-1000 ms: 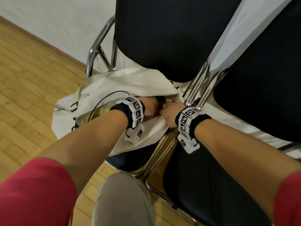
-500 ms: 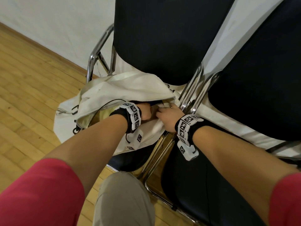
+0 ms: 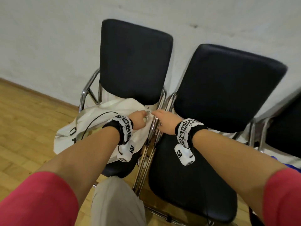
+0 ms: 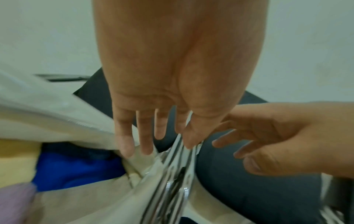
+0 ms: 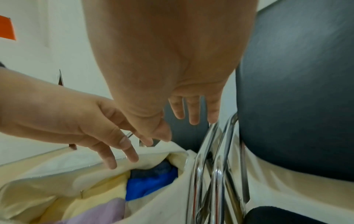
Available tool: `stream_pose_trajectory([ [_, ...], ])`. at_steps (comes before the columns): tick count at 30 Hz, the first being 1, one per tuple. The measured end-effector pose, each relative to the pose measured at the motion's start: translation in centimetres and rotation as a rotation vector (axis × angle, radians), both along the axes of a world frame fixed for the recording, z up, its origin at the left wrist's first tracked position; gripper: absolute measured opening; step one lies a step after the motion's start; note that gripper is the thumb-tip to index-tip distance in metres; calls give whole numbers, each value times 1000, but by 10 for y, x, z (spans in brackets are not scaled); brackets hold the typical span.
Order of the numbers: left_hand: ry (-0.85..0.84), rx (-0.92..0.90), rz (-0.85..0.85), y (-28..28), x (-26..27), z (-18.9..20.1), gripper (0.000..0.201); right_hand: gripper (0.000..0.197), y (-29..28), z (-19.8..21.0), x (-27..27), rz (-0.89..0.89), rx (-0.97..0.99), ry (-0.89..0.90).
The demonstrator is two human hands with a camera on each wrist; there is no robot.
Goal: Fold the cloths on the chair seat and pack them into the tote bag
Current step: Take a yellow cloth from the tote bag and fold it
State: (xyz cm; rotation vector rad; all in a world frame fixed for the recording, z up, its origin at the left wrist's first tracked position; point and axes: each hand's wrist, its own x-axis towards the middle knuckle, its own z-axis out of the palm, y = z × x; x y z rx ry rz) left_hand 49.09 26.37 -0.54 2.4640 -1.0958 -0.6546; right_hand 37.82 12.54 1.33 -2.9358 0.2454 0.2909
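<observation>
Both hands came off the tote bag (image 3: 104, 111): left hand (image 3: 138, 119) and right hand (image 3: 166, 123) hung slack-fingered, gripping nothing. Blue cloth (image 5: 151, 183), yellow cloth (image 5: 107, 191) and lilac cloth (image 5: 107, 212) sat inside, so packing looked about finished.

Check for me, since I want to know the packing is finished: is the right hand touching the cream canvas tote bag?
Apart. In the right wrist view the right hand hangs open above the cream canvas tote bag.
</observation>
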Motion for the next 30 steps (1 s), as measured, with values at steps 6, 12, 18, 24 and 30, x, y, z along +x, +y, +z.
stream_pose_trajectory([
  [6,-83,-188,-14,-9,-46,49,50,68,1,52,-60,-104,40,-88],
  [12,-122,-249,-79,-36,-113,76,52,74,-12,72,-147,-264,57,-143],
  [18,-125,-168,-243,-77,-205,81,51,78,-37,65,-255,-462,97,-181],
  [24,-106,-145,-391,-135,-297,85,54,75,-77,60,-371,-661,100,-239],
  [30,-73,-185,-512,-201,-391,86,47,74,-125,59,-485,-816,87,-222],
])
